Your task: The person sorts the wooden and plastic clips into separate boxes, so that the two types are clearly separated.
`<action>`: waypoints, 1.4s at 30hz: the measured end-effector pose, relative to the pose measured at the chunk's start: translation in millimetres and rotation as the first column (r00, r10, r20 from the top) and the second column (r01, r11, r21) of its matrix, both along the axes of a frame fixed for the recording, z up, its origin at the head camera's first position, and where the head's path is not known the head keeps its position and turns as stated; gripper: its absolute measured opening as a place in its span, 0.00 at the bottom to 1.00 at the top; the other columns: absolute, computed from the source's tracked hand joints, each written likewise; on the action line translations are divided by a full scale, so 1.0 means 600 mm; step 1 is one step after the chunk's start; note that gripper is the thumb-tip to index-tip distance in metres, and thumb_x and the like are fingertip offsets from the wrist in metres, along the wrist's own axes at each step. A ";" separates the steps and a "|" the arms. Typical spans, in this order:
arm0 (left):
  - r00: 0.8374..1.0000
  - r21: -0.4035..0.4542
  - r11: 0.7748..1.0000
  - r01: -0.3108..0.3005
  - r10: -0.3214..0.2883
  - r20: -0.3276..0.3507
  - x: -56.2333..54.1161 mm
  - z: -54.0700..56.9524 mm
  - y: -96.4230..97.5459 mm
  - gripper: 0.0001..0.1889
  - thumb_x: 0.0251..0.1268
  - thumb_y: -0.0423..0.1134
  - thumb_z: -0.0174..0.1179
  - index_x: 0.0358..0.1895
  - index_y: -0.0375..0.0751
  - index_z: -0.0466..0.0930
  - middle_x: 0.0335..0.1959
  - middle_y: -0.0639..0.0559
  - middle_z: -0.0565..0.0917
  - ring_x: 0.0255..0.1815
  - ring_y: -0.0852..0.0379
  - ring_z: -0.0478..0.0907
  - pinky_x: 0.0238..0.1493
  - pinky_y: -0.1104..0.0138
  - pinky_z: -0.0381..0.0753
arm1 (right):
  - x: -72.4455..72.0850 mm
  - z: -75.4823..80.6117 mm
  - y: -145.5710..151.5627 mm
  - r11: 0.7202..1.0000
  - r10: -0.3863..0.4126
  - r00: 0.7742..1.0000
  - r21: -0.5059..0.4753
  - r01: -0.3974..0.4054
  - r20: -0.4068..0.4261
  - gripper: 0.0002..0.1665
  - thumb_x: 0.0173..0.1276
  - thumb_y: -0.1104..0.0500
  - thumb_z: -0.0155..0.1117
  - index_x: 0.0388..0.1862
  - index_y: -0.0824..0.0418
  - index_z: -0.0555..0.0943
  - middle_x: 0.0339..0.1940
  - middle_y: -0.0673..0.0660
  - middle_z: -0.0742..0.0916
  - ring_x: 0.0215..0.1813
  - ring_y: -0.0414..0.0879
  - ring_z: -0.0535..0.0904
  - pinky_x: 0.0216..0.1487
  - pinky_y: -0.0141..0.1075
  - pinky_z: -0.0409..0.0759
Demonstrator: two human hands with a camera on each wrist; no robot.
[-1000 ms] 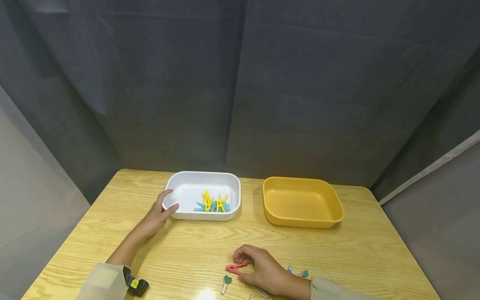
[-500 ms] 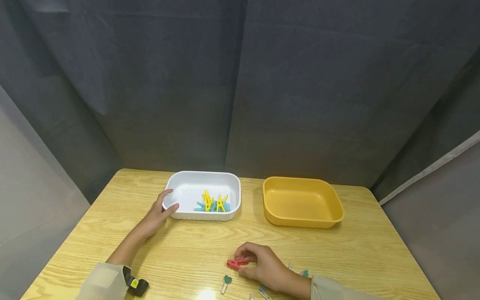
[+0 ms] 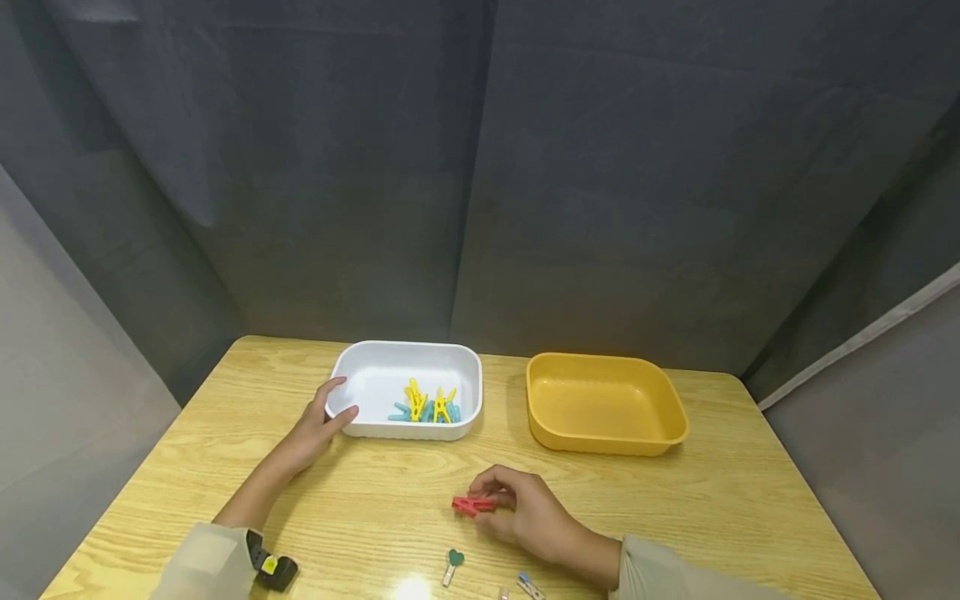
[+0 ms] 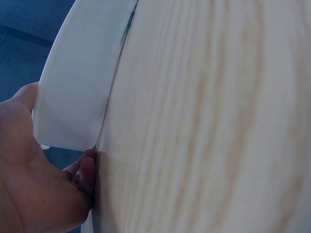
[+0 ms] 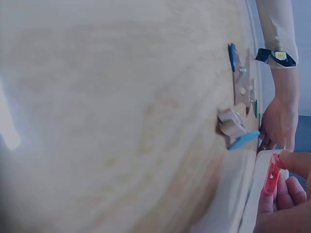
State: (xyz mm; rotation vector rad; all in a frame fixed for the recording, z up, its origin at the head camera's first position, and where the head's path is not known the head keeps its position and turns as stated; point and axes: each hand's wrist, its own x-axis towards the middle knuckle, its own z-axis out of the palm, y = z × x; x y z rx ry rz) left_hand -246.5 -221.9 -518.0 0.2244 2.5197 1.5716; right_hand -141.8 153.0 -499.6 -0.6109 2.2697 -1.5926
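The right hand (image 3: 522, 518) has its grip pinching a red peg (image 3: 471, 506) over the table (image 3: 382, 500), while the left hand (image 3: 311, 432) clasps the white tray's (image 3: 367, 383) corner, seemingly steadying it.

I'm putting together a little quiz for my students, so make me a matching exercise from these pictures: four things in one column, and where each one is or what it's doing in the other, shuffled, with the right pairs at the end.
Column one
1. Red clothespin
2. Yellow clips
3. Left hand
4. Green heart clip

Column two
A. Holding the left end of the white tray
B. Lying untouched on the wooden table
C. Pinched by the right hand
D. Inside the white tray, among teal clips

Right pairs: 1-C, 2-D, 3-A, 4-B
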 end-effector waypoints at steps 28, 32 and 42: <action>1.000 -0.013 1.000 0.000 0.001 0.016 -0.001 0.001 -0.001 0.40 0.80 0.54 0.53 0.83 0.48 0.41 0.81 0.23 0.42 0.81 0.23 0.42 0.78 0.35 0.46 | -0.094 0.050 -0.035 0.988 -0.128 0.988 -0.095 0.120 -0.082 0.19 0.64 0.71 0.74 0.53 0.65 0.82 0.52 0.61 0.87 0.57 0.55 0.84 0.62 0.38 0.82; 1.000 -0.017 1.000 0.001 -0.001 0.016 -0.002 -0.001 -0.001 0.40 0.80 0.55 0.53 0.82 0.48 0.41 0.81 0.23 0.41 0.81 0.23 0.42 0.78 0.36 0.47 | -0.106 0.050 -0.042 0.984 -0.139 0.987 -0.121 0.128 -0.085 0.20 0.63 0.70 0.75 0.54 0.67 0.82 0.52 0.64 0.87 0.57 0.56 0.84 0.62 0.40 0.82; 1.000 -0.012 1.000 -0.002 0.002 0.017 0.001 0.003 -0.002 0.40 0.80 0.53 0.54 0.83 0.47 0.42 0.81 0.23 0.41 0.81 0.24 0.42 0.79 0.36 0.46 | -0.140 0.049 -0.063 0.974 -0.212 0.970 -0.113 0.198 -0.122 0.21 0.61 0.70 0.77 0.52 0.67 0.83 0.50 0.62 0.87 0.56 0.54 0.84 0.60 0.37 0.83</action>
